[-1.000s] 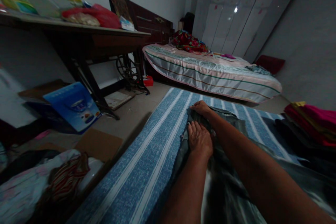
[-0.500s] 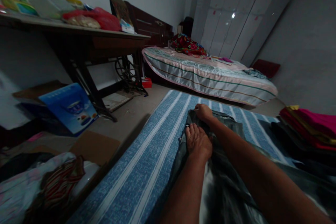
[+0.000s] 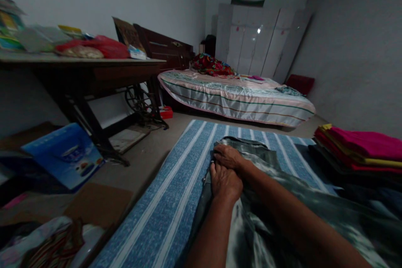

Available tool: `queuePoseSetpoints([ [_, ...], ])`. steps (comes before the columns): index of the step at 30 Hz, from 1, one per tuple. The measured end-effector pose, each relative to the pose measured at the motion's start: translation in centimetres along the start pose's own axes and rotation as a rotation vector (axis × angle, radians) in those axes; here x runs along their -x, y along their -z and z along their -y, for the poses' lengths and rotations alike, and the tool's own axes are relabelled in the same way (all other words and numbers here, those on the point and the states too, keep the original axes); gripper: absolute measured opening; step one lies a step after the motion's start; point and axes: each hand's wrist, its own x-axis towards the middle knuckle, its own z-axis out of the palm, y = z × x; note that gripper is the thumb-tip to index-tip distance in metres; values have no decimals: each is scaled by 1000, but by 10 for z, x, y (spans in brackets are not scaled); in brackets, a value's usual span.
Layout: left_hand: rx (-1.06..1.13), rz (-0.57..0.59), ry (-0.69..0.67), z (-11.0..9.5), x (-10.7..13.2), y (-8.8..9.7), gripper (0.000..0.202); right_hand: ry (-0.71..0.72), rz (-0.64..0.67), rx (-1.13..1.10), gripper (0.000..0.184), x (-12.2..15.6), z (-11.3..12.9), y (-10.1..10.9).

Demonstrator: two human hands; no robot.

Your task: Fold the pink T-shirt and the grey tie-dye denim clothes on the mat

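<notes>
A dark green garment [image 3: 270,157] with pale tie-dye blotches is spread over a blue-and-white striped bed cover [image 3: 166,201]. My right hand [image 3: 230,157] bends its fingers over the garment's upper left edge and grips the fabric there. Just nearer to me, my left hand [image 3: 226,182] has hold of the same edge, its fingers touching those of the right hand. Small shiny fasteners show along that edge beside the fingers. Both thumbs and the cloth beneath the palms are hidden.
To the right stands a stack of folded clothes [image 3: 361,150], pink on top. A table with a treadle [image 3: 138,100], a blue box [image 3: 67,155] and piled cloth [image 3: 47,243] are on the left. Beyond are another bed [image 3: 238,100] and a white wardrobe [image 3: 251,42].
My right hand has come down from a fist at the garment's top corner to beside my left hand, its fingers now longer over the edge. The camera view has shifted.
</notes>
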Motion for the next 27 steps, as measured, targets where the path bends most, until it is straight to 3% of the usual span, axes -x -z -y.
queuePoseSetpoints([
  [7, -35, -29, 11, -1, -2, 1, 56, -69, -14, -95, 21, 0, -17, -12],
  [16, -53, -38, 7, -2, -3, 4, 52, -151, -48, -164, 26, -2, -20, -15],
  [27, -54, -50, 8, -2, -4, 3, 52, -146, -89, -265, 20, -3, -17, -14],
])
